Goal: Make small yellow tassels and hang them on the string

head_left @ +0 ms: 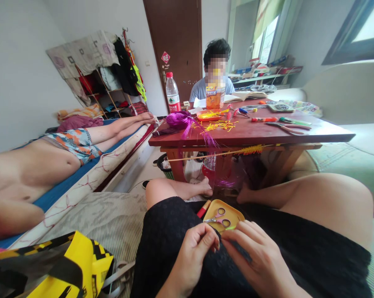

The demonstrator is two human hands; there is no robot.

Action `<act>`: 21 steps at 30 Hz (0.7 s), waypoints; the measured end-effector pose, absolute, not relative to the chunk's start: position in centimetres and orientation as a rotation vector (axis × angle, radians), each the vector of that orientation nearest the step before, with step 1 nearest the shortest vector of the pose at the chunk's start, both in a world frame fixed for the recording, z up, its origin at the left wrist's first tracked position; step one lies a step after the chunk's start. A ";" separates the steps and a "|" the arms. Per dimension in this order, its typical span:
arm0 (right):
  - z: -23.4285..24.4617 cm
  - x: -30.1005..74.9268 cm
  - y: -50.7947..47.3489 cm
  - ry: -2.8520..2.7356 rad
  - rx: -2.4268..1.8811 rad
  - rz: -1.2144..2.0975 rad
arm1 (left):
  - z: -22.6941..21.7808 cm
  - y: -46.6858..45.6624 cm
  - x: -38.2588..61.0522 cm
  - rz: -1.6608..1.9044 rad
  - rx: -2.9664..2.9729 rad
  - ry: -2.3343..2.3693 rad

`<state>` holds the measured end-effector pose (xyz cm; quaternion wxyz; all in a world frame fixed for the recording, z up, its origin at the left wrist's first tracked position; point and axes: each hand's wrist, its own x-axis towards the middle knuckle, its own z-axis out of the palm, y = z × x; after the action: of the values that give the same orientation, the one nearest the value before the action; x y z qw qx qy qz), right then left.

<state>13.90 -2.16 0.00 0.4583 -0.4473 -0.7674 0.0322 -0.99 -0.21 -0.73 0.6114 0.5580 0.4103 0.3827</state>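
Above the black cloth (171,244) on my lap, my left hand (199,244) is closed in a pinch, with its fingers curled. My right hand (258,252) meets it almost tip to tip, thumb and fingers pressed together. Whatever lies between the fingertips is too small to make out. Just beyond the hands sits a yellow tray (210,210), partly covered by my right fingers. Small scissors (216,218) with pink and dark handles rest in it. A bright green piece (229,228) shows beside my right fingertips. To the tray's left is a red stick-like object (203,210).
Ahead stands a low red table (252,132) bearing purple thread (181,120), yellow strands (221,125), pliers (286,128) and bottles (172,93). A person (196,89) sits behind it. Another person (63,153) lies on the left bed. A yellow-black bag (81,265) lies near left.
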 end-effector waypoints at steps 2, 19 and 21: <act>0.1 13.9 -2.2 -1.897 -1.102 0.079 | -0.6 -0.2 -1.0 0.879 1.302 0.963; 0.1 13.7 -2.2 -1.895 -1.169 0.079 | -0.2 -0.5 -0.9 0.841 1.573 1.149; 0.1 13.6 -2.1 -1.900 -1.178 0.062 | -0.2 -0.5 -0.9 0.846 1.590 1.158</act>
<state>13.65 -2.15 0.09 0.4373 -0.4738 -0.7640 0.0249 -0.90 -0.52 -0.20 0.4798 0.6515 0.4746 0.3466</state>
